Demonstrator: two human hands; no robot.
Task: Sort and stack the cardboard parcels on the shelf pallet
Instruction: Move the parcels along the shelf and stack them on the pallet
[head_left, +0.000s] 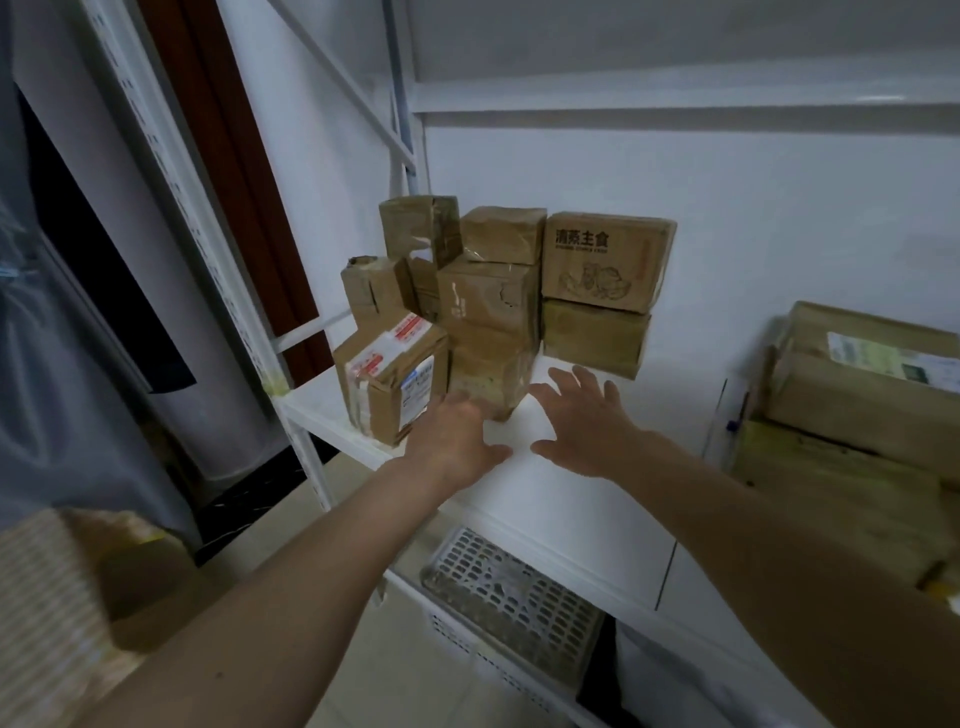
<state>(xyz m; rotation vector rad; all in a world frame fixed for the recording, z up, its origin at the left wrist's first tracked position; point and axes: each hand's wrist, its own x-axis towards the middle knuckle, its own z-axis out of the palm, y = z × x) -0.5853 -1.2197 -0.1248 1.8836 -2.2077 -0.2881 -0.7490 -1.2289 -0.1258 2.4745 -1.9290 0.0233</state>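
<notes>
On a white shelf (587, 499), against the back wall, a cluster of taped cardboard parcels (488, 301) stacked two and three high. At the right end of the cluster, a printed box (602, 260) with black characters and a drawing, sitting on a plain box (592, 338). At the front left, a labelled parcel (395, 384) with red and white stickers, standing near the shelf edge. Just beside it, a low box (488, 379), blurred. Left hand (457, 441) reaching forward, fingers spread, fingertips at the low box and the labelled parcel; actual contact unclear from blur. Right hand (582, 421) open, fingers spread, hovering over bare shelf just in front of the plain box, holding nothing. Far right on the shelf, larger boxes (857, 405) piled, well apart from the cluster. Below the shelf, a perforated crate (509, 592).
</notes>
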